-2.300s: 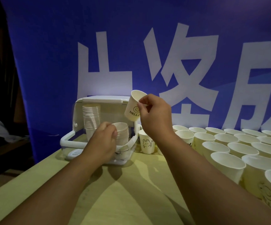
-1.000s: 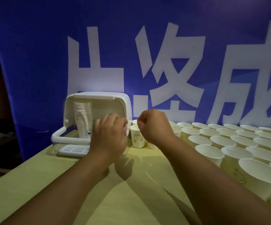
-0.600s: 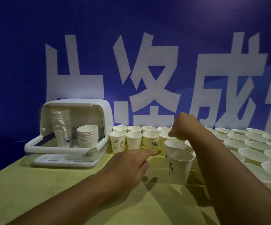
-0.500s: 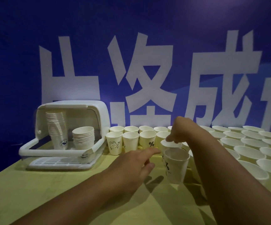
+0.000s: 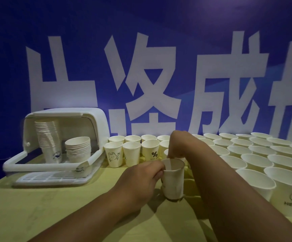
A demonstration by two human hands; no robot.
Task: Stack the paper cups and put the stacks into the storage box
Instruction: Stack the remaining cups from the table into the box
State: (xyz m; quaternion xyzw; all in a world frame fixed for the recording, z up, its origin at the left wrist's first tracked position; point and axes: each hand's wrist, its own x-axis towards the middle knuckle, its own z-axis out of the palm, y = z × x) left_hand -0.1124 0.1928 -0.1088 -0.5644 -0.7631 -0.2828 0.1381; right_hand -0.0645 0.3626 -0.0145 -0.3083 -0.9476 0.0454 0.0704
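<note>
A white paper cup [image 5: 173, 179] stands upright on the yellow table in front of me. My left hand [image 5: 138, 182] grips its left side near the rim. My right hand [image 5: 178, 145] pinches the rim from above. To the left stands the white storage box [image 5: 47, 167] with its lid up; inside are a tall cup stack [image 5: 49, 140] and a shorter cup stack [image 5: 78, 148]. Loose white cups fill the table from the cup with a rabbit print [image 5: 113, 156] to the right edge.
A blue banner [image 5: 141, 67] with large white characters hangs right behind the table. Rows of loose cups [image 5: 257, 154] cover the right half of the table. Bare yellow tabletop [image 5: 54, 210] lies in front of the box and under my arms.
My left hand left the box and moved right to grip the single cup. My right hand has dropped onto that cup's rim. The view has turned to the right.
</note>
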